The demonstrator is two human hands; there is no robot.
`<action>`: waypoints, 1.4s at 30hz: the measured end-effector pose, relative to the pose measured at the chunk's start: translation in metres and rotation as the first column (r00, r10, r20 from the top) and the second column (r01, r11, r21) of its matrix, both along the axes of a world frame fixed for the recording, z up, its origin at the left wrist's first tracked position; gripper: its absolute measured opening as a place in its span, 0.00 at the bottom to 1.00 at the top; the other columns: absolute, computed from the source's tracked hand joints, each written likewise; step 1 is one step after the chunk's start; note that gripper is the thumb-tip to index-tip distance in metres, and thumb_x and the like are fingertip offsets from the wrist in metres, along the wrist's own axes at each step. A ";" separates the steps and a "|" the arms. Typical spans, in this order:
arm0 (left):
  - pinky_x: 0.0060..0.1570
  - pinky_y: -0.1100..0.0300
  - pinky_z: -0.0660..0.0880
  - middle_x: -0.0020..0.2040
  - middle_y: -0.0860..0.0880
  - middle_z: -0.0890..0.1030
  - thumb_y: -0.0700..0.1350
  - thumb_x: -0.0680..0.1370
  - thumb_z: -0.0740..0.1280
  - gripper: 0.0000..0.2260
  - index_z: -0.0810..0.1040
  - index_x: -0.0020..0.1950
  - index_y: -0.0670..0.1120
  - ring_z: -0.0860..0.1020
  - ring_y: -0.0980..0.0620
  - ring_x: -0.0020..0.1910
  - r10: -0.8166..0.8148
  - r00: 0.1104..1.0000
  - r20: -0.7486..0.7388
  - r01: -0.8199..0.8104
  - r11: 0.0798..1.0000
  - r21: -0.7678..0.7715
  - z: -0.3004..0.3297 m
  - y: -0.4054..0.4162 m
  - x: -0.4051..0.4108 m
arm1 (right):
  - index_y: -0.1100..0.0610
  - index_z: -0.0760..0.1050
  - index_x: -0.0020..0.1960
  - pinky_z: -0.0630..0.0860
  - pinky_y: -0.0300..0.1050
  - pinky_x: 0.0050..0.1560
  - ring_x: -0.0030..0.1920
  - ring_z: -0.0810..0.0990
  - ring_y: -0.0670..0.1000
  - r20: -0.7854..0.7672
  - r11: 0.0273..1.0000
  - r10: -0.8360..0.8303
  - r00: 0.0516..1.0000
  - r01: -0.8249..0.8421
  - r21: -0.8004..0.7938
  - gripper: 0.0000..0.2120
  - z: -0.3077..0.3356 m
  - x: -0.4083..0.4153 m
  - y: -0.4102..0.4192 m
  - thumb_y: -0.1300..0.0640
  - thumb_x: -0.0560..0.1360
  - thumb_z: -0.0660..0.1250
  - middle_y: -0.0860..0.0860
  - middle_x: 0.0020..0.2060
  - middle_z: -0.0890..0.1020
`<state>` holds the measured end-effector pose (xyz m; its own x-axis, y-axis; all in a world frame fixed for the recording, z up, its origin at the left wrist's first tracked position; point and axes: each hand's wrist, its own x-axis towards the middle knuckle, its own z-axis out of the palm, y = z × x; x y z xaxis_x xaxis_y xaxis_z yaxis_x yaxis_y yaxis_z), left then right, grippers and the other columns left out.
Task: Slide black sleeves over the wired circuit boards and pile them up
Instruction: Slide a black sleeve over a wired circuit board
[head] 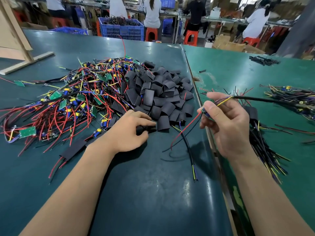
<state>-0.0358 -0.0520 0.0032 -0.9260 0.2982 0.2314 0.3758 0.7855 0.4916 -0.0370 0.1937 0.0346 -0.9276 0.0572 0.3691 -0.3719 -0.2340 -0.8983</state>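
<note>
The left hand curls its fingers round a flat matte black sleeve at the near edge of the sleeve heap; the right hand pinches a small circuit board trailing thin red, yellow and black wires, raised above the seam between the two glossy green mats; tangled bare boards lie left; bare mat lies nearest the person.

This is a factory assembly hall for electronics. A long green work table carries a heap of wired circuit boards and a heap of black sleeves. Beyond its far edge, workers sit on orange stools at benches, beside a blue crate holding wires.
</note>
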 end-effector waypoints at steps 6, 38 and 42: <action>0.68 0.54 0.61 0.66 0.56 0.73 0.47 0.79 0.67 0.17 0.77 0.68 0.51 0.65 0.50 0.60 -0.037 0.998 0.047 0.041 0.996 -0.079 0.002 -0.002 0.001 | 0.57 0.77 0.46 0.73 0.41 0.28 0.26 0.75 0.52 0.084 1.000 -0.004 0.996 0.006 -0.019 0.06 -0.004 -0.002 -0.006 0.66 0.77 0.65 0.55 0.35 0.81; 0.61 0.63 0.63 0.55 0.62 0.73 0.50 0.75 0.73 0.16 0.81 0.62 0.54 0.69 0.59 0.59 -0.046 0.986 0.161 0.040 0.998 0.044 -0.004 -0.017 -0.005 | 0.60 0.75 0.50 0.81 0.40 0.39 0.35 0.83 0.52 0.213 0.992 0.001 0.977 0.026 -0.124 0.12 -0.009 -0.011 0.001 0.74 0.72 0.68 0.54 0.34 0.82; 0.56 0.61 0.70 0.52 0.55 0.77 0.46 0.74 0.75 0.10 0.82 0.54 0.54 0.73 0.57 0.50 -0.061 0.988 0.145 0.042 0.991 0.128 -0.001 -0.015 -0.004 | 0.62 0.78 0.45 0.80 0.38 0.40 0.34 0.82 0.50 0.257 0.996 -0.007 0.966 0.031 -0.089 0.08 -0.010 -0.012 0.000 0.73 0.70 0.70 0.51 0.32 0.81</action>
